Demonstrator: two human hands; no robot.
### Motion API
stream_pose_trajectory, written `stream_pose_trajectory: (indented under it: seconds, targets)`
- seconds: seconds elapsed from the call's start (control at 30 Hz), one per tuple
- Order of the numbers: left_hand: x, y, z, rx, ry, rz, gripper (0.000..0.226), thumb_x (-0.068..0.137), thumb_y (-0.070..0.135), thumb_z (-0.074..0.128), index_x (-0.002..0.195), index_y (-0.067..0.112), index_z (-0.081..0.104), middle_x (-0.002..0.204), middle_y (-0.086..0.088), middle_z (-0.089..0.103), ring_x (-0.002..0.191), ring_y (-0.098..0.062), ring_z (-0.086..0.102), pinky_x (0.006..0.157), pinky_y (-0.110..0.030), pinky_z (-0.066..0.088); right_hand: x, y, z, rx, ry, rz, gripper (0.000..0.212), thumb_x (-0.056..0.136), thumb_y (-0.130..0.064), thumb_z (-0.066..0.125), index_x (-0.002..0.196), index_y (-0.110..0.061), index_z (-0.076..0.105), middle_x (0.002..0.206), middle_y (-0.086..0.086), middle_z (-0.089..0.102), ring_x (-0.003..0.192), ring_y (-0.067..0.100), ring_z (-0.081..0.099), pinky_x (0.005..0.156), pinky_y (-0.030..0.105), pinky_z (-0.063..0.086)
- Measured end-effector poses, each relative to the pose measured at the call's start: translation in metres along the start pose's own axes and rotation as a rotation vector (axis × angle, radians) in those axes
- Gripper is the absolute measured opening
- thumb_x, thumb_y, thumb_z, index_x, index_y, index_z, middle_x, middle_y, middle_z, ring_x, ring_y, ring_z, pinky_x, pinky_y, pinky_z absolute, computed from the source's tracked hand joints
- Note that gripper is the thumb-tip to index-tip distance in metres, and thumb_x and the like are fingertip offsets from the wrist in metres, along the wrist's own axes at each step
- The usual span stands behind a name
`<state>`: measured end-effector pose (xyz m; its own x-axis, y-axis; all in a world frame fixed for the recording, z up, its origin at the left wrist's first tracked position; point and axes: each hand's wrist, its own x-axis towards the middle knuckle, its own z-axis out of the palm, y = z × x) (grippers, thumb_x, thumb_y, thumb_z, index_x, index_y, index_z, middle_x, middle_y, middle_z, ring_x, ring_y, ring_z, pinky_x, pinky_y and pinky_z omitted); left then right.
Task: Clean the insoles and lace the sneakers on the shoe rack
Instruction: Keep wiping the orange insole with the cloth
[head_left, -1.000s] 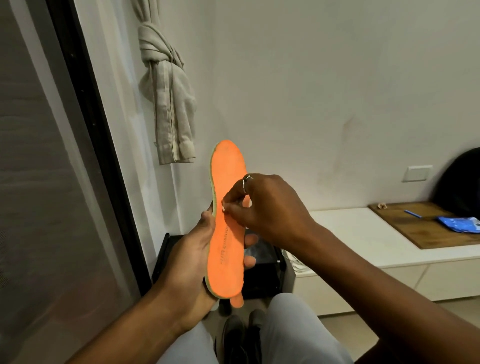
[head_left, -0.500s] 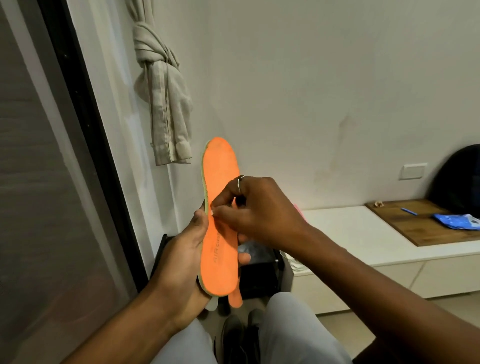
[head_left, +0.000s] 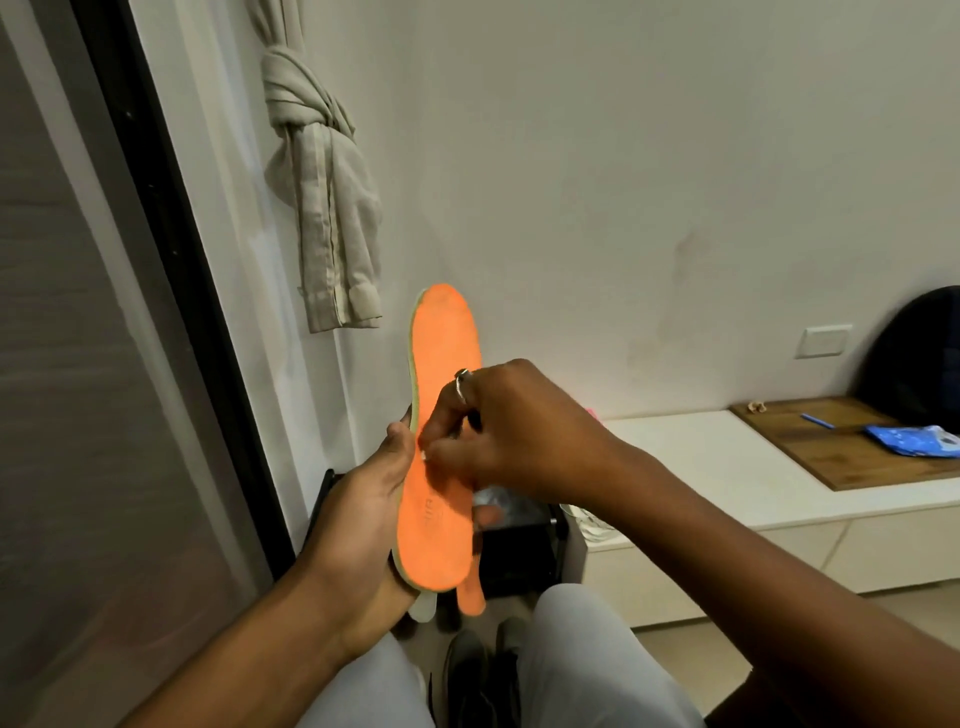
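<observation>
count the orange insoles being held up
2. The front insole stands upright in the left hand; the second insole is behind it, only its heel end showing below. Others may be hidden behind.

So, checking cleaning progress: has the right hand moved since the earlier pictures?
Yes: the right hand slid slightly down the insole, judged against the wall socket.
</observation>
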<state>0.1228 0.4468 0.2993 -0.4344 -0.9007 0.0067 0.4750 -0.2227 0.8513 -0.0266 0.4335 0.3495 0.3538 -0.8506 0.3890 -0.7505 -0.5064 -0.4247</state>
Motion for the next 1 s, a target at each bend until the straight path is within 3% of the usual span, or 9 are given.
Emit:
stream_pose_trajectory:
  seconds: [0.1,0.17,0.33,0.47,0.53,0.6,0.7,0.83,1.0]
  targets:
    - [-0.001,0.007,0.001,-0.088,0.018,-0.007,0.057,0.105,0.046,0.027,0.124,0.01,0.067,0.116,-0.019,0.072,0.101,-0.029,0.073,0.08,-0.042,0.062,-0.006,-0.012,-0.003,0.196,-0.17,-0.024,0.006,0.082,-0.017,0.08,0.088,-0.018,0.08,0.075,-0.002,0.074,0.061,0.013,0.063,0.054,0.023,0.047]
    - [-0.002,0.008,0.003,-0.106,-0.008,-0.006,0.061,0.105,0.048,0.027,0.117,0.011,0.073,0.114,-0.017,0.073,0.094,-0.027,0.074,0.07,-0.038,0.063,-0.003,-0.008,0.001,0.204,-0.054,-0.028,0.005,0.083,-0.017,0.08,0.088,-0.018,0.08,0.079,-0.004,0.075,0.064,0.011,0.064,0.059,0.028,0.05]
    - [-0.004,0.004,0.007,-0.063,-0.003,0.018,0.067,0.101,0.059,0.022,0.115,0.023,0.076,0.111,-0.011,0.073,0.084,-0.023,0.064,0.063,-0.035,0.051,0.002,0.002,0.016,0.176,0.307,0.017,0.005,0.085,-0.019,0.078,0.089,-0.02,0.08,0.076,-0.017,0.068,0.062,0.001,0.058,0.059,0.013,0.041]
    - [-0.005,0.011,0.006,-0.15,0.002,-0.025,0.075,0.098,0.066,0.018,0.125,0.016,0.068,0.119,-0.016,0.072,0.101,-0.03,0.073,0.065,-0.042,0.062,-0.006,-0.01,0.013,0.382,0.05,-0.063,0.004,0.084,-0.016,0.08,0.088,-0.017,0.08,0.079,-0.007,0.075,0.06,0.01,0.061,0.058,0.03,0.051]
    - [-0.006,0.013,0.006,-0.173,0.018,-0.057,0.078,0.098,0.067,0.02,0.124,0.009,0.065,0.118,-0.021,0.071,0.103,-0.033,0.073,0.073,-0.048,0.063,-0.008,-0.014,0.008,0.428,-0.089,-0.085,0.005,0.084,-0.013,0.081,0.089,-0.013,0.08,0.068,-0.02,0.069,0.058,0.004,0.059,0.055,0.019,0.045]
    - [-0.006,0.014,0.005,-0.15,0.038,-0.066,0.076,0.1,0.063,0.023,0.119,0.006,0.069,0.116,-0.023,0.071,0.102,-0.032,0.073,0.079,-0.048,0.061,-0.008,-0.014,0.004,0.404,-0.129,-0.077,0.007,0.083,-0.015,0.081,0.09,-0.014,0.08,0.064,-0.022,0.064,0.059,0.003,0.053,0.055,0.016,0.041]
    - [-0.004,0.013,0.005,-0.101,0.049,-0.043,0.066,0.103,0.052,0.027,0.107,0.012,0.079,0.12,-0.018,0.071,0.097,-0.026,0.073,0.082,-0.042,0.06,-0.003,-0.005,0.007,0.232,0.001,-0.061,0.004,0.084,-0.021,0.08,0.087,-0.021,0.08,0.077,-0.009,0.072,0.065,0.009,0.06,0.062,0.033,0.052]
    - [-0.001,0.011,0.0,-0.049,0.086,-0.009,0.053,0.106,0.042,0.029,0.125,0.012,0.068,0.122,-0.014,0.071,0.107,-0.026,0.071,0.088,-0.046,0.052,0.002,0.001,0.011,-0.093,0.171,-0.049,0.009,0.086,-0.033,0.073,0.093,-0.028,0.078,0.089,-0.01,0.073,0.078,0.005,0.062,0.068,0.034,0.053]
    - [0.002,0.007,-0.005,0.024,0.232,-0.02,0.045,0.107,0.037,0.035,0.12,0.007,0.067,0.103,-0.015,0.076,0.087,-0.024,0.076,0.069,-0.036,0.058,-0.004,-0.014,0.007,-0.159,-0.127,-0.053,0.009,0.082,-0.03,0.074,0.09,-0.026,0.077,0.081,-0.006,0.073,0.071,0.007,0.063,0.064,0.032,0.053]
